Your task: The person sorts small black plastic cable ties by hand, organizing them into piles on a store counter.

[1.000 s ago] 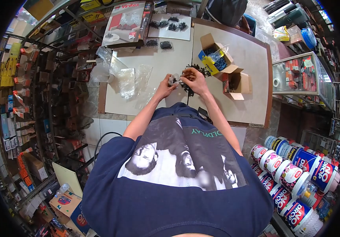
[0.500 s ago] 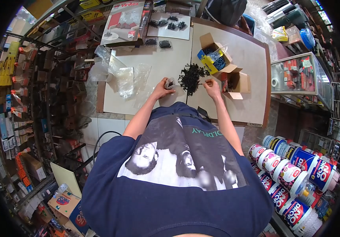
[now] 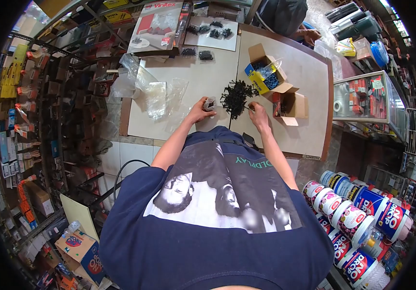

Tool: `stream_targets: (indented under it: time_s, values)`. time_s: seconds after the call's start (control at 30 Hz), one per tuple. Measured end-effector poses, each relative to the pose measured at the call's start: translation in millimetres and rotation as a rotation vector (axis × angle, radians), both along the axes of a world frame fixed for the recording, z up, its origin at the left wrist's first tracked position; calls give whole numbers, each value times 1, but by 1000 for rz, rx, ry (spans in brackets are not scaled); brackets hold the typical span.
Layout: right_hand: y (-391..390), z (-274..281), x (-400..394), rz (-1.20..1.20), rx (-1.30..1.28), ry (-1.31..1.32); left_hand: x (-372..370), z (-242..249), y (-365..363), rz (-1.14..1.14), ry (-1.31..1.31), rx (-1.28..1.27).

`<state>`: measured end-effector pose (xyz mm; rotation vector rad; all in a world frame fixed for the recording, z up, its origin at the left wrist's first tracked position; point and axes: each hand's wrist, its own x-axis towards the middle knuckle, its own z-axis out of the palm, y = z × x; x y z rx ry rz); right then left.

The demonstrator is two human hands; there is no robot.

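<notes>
My left hand (image 3: 200, 111) is closed around a small clear plastic bag (image 3: 210, 103), its mouth upward, with a few dark pieces inside. Just right of the bag lies a loose pile of black screws (image 3: 235, 99) on the table. At the pile's right edge my right hand (image 3: 258, 116) has its fingers pinched together. Something small and dark shows at those fingertips, too small to make out. Flat clear plastic bags (image 3: 156, 100) lie left of my left hand. Several filled packets of black screws (image 3: 206, 55) rest toward the back of the table.
A yellow and blue box (image 3: 265, 75) of small blue pieces stands open behind the pile. Beside it is an open cardboard box (image 3: 295, 105). A large printed box (image 3: 155, 29) occupies the back left. Paint tubs (image 3: 353, 217) are stacked at right. Another person's hand (image 3: 309, 35) shows at the back.
My right hand has shifted slightly left and down, against the pile's edge. My left hand keeps its hold on the bag. Another person's hand has appeared at the back; the view has tilted slightly.
</notes>
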<state>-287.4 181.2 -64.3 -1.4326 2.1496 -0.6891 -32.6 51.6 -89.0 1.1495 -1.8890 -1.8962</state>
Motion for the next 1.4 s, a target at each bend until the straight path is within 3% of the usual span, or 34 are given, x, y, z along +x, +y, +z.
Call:
stream_targets:
  time_s: [0.17, 0.37, 0.57, 0.67, 0.87, 1.17, 1.33, 1.4]
  values:
    - [2, 7, 11, -82, -57, -58, -1, -7, 0, -4, -18, -8]
    - [-3, -10, 10, 5, -27, -82, -1, 4, 3, 22, -1, -53]
    - [-10, 4, 5, -289, 23, -183, 0, -9, 1, 22, 24, -44]
    - [-28, 24, 16, -199, -164, -280, -1, -20, 0, 18, 24, -28]
    - [-60, 71, 65, 110, -131, -547, -1, -17, 1, 31, 43, -12]
    - [-35, 31, 32, -68, -37, -430, 1, -5, 0, -3, -5, 5]
    - [-2, 14, 8, -211, 116, -326, -2, -25, -1, -3, 68, -37]
    - [4, 1, 5, -210, 139, -300, -2, -16, 1, 19, 98, 84]
